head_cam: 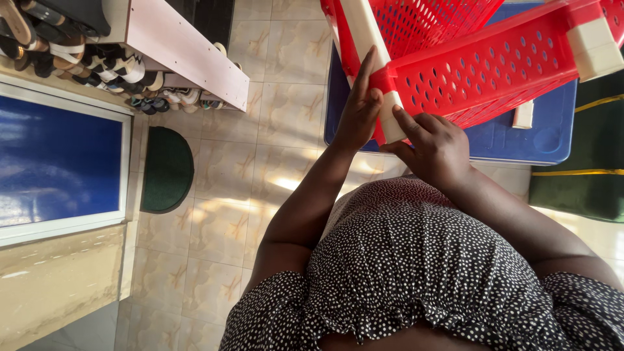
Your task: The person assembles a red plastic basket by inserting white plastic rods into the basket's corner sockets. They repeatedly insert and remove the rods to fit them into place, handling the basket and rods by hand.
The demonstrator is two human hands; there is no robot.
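Nearest the camera is the person's dotted dress [416, 260], with both forearms reaching up and away from it to one spot — the cream post [390, 120] of a red rack [481, 71].

The right hand [435, 146] sits lowest, just under the post's near end. Its fingers are curled and the forefinger and thumb lie against the post's tip; it looks like a light pinch, not a full grip.

The left hand [359, 107] is a little farther up, on the post's left side. Its fingers are stretched almost straight along the post, pressed flat to it where a red shelf corner meets the cream — open and bracing, not wrapped round.

The post's long axis runs from the hands up and slightly leftward to the top edge of the view. The red perforated shelf runs off from the hands to the upper right, ending in a second cream post [595, 45] at the top right corner. So the rack lies tilted, away from and above both hands, and the right hand is the nearer to the post's free end.

Beyond the rack lies a blue lid [539, 133] on the tiled floor [260, 169]. Far left — a green mat [166, 169] and a shoe shelf [97, 65].
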